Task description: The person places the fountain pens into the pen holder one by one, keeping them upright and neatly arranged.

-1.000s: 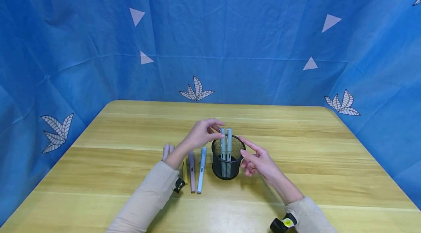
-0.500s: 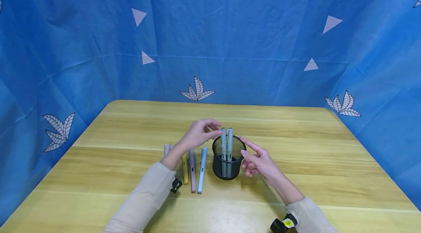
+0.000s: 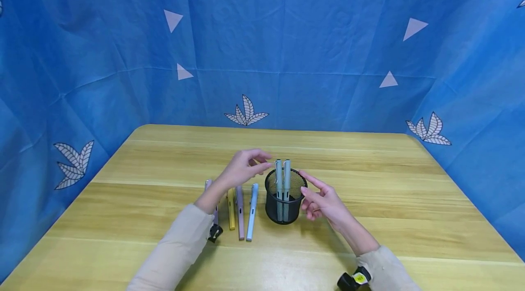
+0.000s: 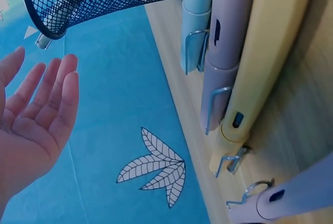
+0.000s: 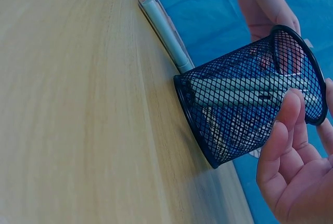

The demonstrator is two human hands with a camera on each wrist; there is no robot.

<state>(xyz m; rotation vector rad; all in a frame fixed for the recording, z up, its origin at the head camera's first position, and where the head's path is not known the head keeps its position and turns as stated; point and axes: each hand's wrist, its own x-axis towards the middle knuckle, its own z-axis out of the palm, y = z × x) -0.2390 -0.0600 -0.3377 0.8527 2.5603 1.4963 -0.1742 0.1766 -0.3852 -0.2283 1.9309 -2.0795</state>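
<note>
A black mesh pen holder point(image 3: 283, 211) stands upright on the table, with two grey-green pens point(image 3: 286, 177) inside it, their capped ends above the rim. My left hand point(image 3: 242, 165) is just left of the pen tops with its fingers apart; in the left wrist view nothing lies in its palm. At the holder's right side my right hand point(image 3: 324, 200) holds the rim between forefinger and thumb, its other fingers bent. Left of the holder lie a light blue pen point(image 3: 252, 212), a mauve pen point(image 3: 240, 213) and a yellow pen point(image 3: 231, 209), side by side.
A lavender pen point(image 3: 208, 184) lies further left, partly hidden under the left forearm. Behind the wooden table point(image 3: 348, 154) hangs a blue cloth point(image 3: 311, 44) with leaf and triangle prints. Each wrist wears a small black camera, like the right one point(image 3: 348, 281).
My left hand has let go of the left grey-green pen and drawn back to the left. Both pens stay standing in the holder. The right hand keeps its place.
</note>
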